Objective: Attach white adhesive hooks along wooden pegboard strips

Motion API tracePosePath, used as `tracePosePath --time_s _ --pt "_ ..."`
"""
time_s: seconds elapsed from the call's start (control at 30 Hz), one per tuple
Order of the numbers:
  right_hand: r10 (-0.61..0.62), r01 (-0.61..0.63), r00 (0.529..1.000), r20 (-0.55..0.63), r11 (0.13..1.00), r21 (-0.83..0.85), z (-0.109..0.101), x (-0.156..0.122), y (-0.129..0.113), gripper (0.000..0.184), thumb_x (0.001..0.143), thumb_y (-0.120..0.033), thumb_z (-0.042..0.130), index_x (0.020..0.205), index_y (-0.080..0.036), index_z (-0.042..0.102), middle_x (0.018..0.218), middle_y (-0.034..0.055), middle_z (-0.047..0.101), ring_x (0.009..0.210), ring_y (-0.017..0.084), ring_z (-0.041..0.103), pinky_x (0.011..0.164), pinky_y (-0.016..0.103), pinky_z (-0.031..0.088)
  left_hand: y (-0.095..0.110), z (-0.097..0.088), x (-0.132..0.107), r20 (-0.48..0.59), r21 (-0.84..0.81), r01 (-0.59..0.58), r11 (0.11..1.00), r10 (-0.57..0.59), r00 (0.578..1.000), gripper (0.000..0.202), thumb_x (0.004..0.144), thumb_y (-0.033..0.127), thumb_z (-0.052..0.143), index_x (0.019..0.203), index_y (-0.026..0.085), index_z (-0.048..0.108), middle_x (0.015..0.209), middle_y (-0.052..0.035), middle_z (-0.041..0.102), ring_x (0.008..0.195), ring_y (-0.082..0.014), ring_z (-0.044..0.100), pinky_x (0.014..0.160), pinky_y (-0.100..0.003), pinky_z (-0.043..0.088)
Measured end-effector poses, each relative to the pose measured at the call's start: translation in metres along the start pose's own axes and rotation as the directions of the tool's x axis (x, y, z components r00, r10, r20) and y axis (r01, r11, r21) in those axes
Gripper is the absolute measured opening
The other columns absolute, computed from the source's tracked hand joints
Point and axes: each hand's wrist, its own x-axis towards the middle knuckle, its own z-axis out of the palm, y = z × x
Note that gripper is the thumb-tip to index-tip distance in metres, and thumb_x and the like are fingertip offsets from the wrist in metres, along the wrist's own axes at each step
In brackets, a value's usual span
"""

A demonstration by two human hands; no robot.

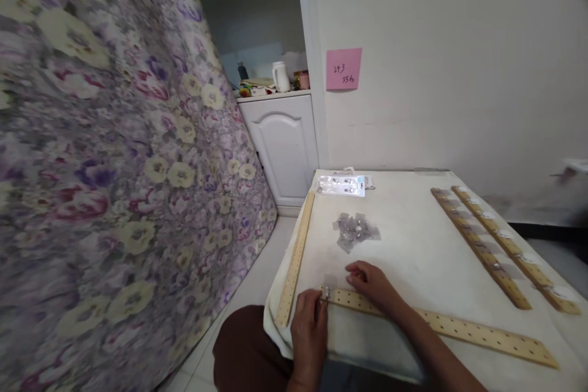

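Note:
A pale wooden strip with rows of small holes (478, 329) lies across the near side of the table. My left hand (310, 324) has its fingers closed at the strip's left end, and its grip is partly hidden. Beside those fingertips, a small shiny piece with a clear grey flap (327, 293) sits on the strip. My right hand (370, 282) hovers over the strip, fingers loosely bent and apart, with nothing visible in them. Beyond the hands is a pile of small grey see-through pieces (356, 231), too small to make out.
Another holed strip (296, 260) lies along the table's left edge. Two wooden strips (480, 248) (514, 251) at right carry several shiny pieces with clear flaps. Clear packaging (342, 185) lies at the back of the cloth-covered table (404, 208). A floral curtain (138, 165) hangs left.

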Motion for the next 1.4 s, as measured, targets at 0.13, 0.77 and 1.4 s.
tracePosePath --time_s 0.13,0.77,1.4 --pt "-0.008 0.008 1.000 0.000 0.987 -0.162 -0.046 -0.050 0.018 0.034 0.070 -0.038 0.064 0.098 -0.019 0.065 0.091 0.0063 0.065 0.082 0.021 0.060 0.072 0.030 0.048 -0.002 0.001 0.000 0.011 -0.018 -0.003 1.000 0.004 1.000 0.013 0.088 0.027 0.050 0.096 0.023 0.059 0.095 -0.0050 0.061 0.092 -0.0201 0.059 0.081 -0.033 0.049" --pt "0.088 -0.140 0.985 -0.146 0.906 -0.399 -0.066 -0.122 0.038 0.015 0.069 -0.033 0.061 0.082 -0.026 0.063 0.093 0.0047 0.062 0.093 0.023 0.057 0.082 0.032 0.045 0.003 0.003 0.033 0.072 -0.074 -0.028 0.997 0.034 0.997 0.017 0.083 0.026 0.054 0.098 0.021 0.059 0.096 -0.0061 0.060 0.090 -0.0217 0.059 0.079 -0.036 0.050" --pt "0.027 -0.028 0.998 -0.064 1.000 -0.012 0.012 0.023 -0.001 0.031 0.076 -0.032 0.056 0.102 -0.018 0.062 0.084 0.0038 0.066 0.068 0.016 0.060 0.067 0.027 0.046 -0.004 0.008 0.040 0.115 -0.093 0.059 0.994 -0.048 0.992 0.014 0.082 0.024 0.056 0.095 0.022 0.057 0.093 -0.0029 0.056 0.083 -0.0176 0.056 0.076 -0.031 0.048"
